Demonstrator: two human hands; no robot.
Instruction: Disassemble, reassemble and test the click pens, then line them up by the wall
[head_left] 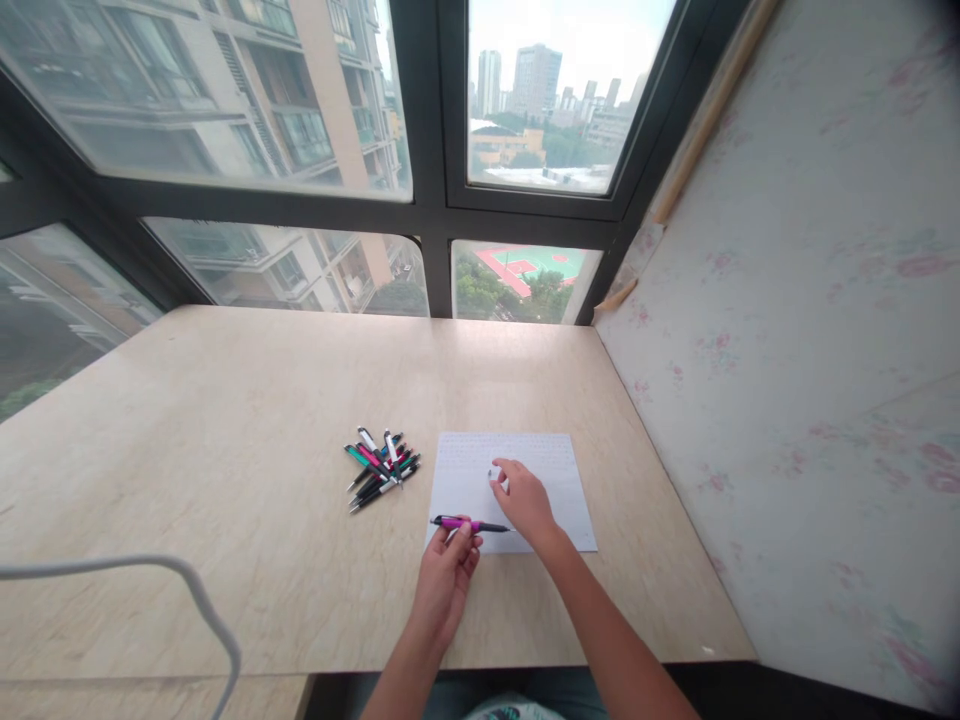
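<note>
My left hand (pixel 448 570) is closed around a purple pen (pixel 454 523) with a dark front end. The pen lies nearly level over the lower part of the white paper (pixel 555 500), its tip toward the right. Above the middle of the sheet, my right hand (pixel 523 500) is curved, thumb and index finger apart. A tiny dark thing (pixel 490 474) shows by the gap between those fingertips; I cannot tell whether they touch it. Lines of faint handwriting cover the top of the paper. Left of it lies a loose pile of several pens (pixel 382 468) in black, white, green and pink.
The marbled tabletop (pixel 262 400) reaches to dark-framed windows (pixel 431 220) at the back. A flower-patterned wall (pixel 787 350) stands at the right. A white cable (pixel 180 568) curves across the lower left. The table's front edge is near my forearms.
</note>
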